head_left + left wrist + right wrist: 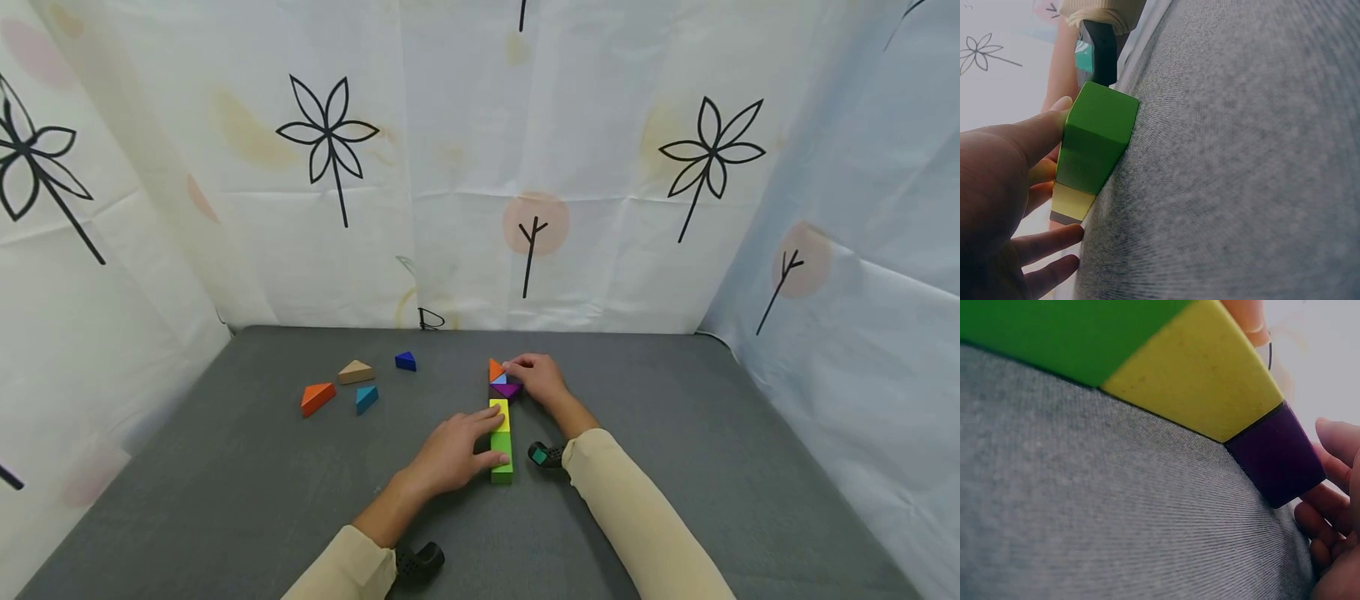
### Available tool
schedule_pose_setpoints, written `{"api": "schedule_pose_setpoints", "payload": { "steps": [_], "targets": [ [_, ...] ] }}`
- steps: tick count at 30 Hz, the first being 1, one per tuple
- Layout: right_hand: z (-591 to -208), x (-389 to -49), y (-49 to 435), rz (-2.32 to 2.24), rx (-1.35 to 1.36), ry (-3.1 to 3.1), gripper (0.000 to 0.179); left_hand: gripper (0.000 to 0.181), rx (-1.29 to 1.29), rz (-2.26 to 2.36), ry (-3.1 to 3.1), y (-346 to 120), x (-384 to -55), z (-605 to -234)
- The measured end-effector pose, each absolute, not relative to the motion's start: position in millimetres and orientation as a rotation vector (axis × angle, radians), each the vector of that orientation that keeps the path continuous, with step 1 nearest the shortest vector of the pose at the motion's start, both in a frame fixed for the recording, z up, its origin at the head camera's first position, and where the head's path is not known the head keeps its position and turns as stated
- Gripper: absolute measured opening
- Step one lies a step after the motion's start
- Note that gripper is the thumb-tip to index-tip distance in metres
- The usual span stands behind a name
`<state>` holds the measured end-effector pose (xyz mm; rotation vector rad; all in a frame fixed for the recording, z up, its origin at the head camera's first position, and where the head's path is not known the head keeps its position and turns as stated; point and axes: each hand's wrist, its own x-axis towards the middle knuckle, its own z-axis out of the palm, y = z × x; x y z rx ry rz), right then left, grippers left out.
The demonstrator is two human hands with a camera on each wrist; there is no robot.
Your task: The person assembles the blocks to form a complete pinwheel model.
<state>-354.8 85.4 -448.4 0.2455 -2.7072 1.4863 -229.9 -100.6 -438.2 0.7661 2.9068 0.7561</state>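
Note:
A row of wooden blocks runs away from me: a green block (pixel 502 454), a yellow block (pixel 504 415), a purple triangle (pixel 507 390), a light-blue triangle (pixel 499 379) and an orange triangle (pixel 494 369). My left hand (pixel 452 450) rests on the row from the left, thumb on the green block and extended fingertips at the yellow one. At the far end, my right hand (pixel 542 379) pinches the light-blue triangle beside the orange one; its fingertips partly cover these pieces. In the right wrist view, the purple triangle (pixel 1275 456) touches the yellow block's end.
To the left on the grey table (pixel 262 475) lie loose triangular blocks: a red-orange one (pixel 318 398), a natural-wood one (pixel 356 372), a teal one (pixel 367 398) and a dark-blue one (pixel 406 361). A patterned white cloth (pixel 465 167) hangs behind the table and along both sides.

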Motion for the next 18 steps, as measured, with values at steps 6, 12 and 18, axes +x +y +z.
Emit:
{"api": "schedule_pose_setpoints", "payload": {
  "steps": [6, 12, 18],
  "targets": [
    [-448, -349, 95, 1.735, 0.238, -2.576, 0.026, 0.065, 0.751, 0.747, 2.899, -100, -231, -438],
    [-442, -338, 108, 1.826, 0.207, -2.533, 0.029, 0.065, 0.736, 0.745, 2.896, -101, -232, -439],
    [-439, -324, 114, 1.801, 0.156, -2.556, 0.027, 0.065, 0.735, 0.743, 2.896, -100, -231, -438]
  ]
}}
